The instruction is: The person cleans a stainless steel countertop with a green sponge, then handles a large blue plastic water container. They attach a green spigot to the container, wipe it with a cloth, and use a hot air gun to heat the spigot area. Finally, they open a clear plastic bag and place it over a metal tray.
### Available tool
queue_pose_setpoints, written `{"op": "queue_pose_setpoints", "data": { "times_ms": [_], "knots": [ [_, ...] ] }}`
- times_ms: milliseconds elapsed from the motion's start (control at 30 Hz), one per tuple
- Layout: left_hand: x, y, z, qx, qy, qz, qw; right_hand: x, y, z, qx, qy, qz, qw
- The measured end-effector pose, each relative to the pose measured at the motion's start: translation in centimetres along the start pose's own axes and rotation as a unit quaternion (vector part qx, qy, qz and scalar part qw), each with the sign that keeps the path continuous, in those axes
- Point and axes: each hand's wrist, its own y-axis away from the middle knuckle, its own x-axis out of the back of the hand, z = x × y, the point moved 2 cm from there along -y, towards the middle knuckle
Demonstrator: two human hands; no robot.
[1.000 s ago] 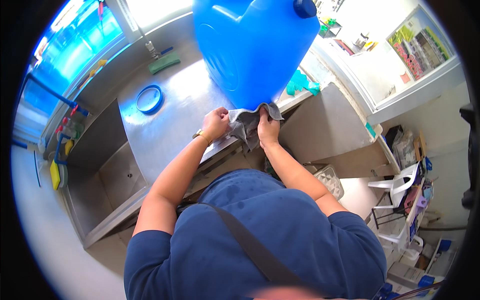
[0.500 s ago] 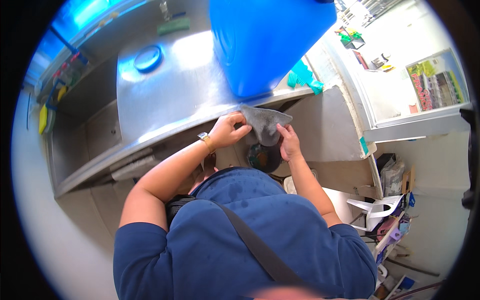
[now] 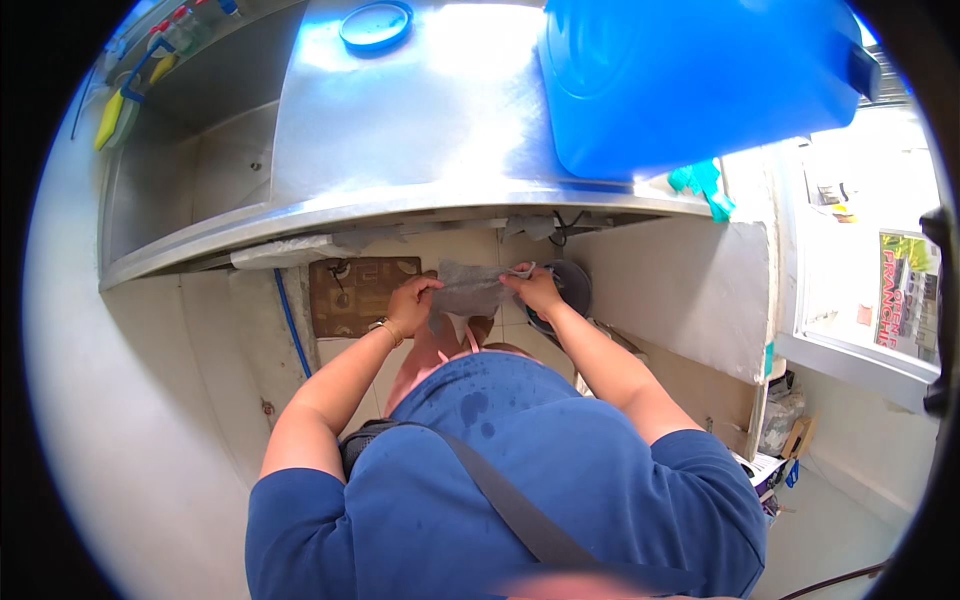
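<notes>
A grey cloth [image 3: 472, 287] is stretched out between my two hands, in front of my body and below the front edge of the steel counter [image 3: 400, 200]. My left hand [image 3: 410, 305] pinches its left side, with a watch band on that wrist. Its right upper corner is gripped by the fingers of my right hand [image 3: 536, 290]. On the counter stands a large blue plastic container [image 3: 690, 90], and to its left lies a round blue lid [image 3: 376, 26]. A teal rubber glove [image 3: 706, 187] hangs at the counter's edge right of the container.
A steel sink basin [image 3: 235, 160] is at the left, with a yellow sponge [image 3: 110, 120] and several bottles on the ledge beyond. Under the counter are a brown mat [image 3: 365, 295], a blue hose [image 3: 292, 322] and a dark round bucket [image 3: 572, 290]. A side panel [image 3: 680, 290] stands at right.
The cloth has gone from a bunched, hanging shape near the counter edge to a flatter spread between my hands, lower and closer to me. My view has shifted, showing more floor under the counter.
</notes>
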Motion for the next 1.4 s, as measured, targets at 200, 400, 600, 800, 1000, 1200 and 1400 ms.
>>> {"op": "queue_pose_setpoints", "data": {
  "times_ms": [200, 400, 600, 800, 1000, 1200, 1400],
  "knots": [
    [3.0, -8.9, -4.3, 0.081, -0.21, 0.081, 0.971, -3.7, -11.2, -4.7, 0.247, 0.238, 0.176, 0.923],
    [6.9, -12.2, -2.3, 0.17, -0.211, -0.158, 0.95, -4.8, -14.9, -7.5, 0.384, 0.498, 0.14, 0.765],
    [11.1, -7.2, 6.6, 0.099, -0.079, -0.353, 0.927, -3.5, -7.8, -1.8, 0.092, 0.524, -0.091, 0.842],
    [15.6, -9.3, 20.2, -0.03, 0.055, -0.402, 0.914, 2.0, -0.5, -5.1, 0.027, 0.427, -0.007, 0.904],
    [16.7, -11.3, 33.0, -0.21, -0.043, -0.397, 0.892, 14.2, 7.9, -15.8, 0.005, 0.211, 0.203, 0.956],
    [20.4, -10.6, 32.5, -0.246, -0.24, -0.488, 0.803, 21.4, 6.9, -21.2, 0.102, 0.191, 0.473, 0.854],
    [24.6, -7.1, 29.3, 0.126, 0.026, -0.605, 0.786, 22.4, 4.0, -22.4, 0.012, 0.236, 0.456, 0.858]
  ]
}}
